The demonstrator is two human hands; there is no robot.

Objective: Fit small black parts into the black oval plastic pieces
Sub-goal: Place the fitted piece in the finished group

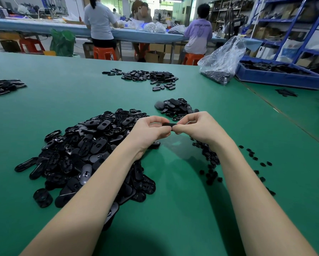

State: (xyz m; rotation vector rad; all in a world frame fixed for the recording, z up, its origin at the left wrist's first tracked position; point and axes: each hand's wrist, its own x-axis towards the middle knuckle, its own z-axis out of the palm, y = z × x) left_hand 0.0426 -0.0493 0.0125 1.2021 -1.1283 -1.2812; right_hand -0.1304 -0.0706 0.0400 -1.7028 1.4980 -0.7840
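Above the green table (173, 209), the left hand (149, 131) and the right hand (198, 128) hold together one black oval piece (166, 125), each pinching one end of it with curled fingers. A big heap of oval pieces (84, 154) lies on the table under the left forearm, and a smaller pile (175, 108) sits just behind the hands. The small black parts (210, 159) lie scattered on the table under and beside the right wrist.
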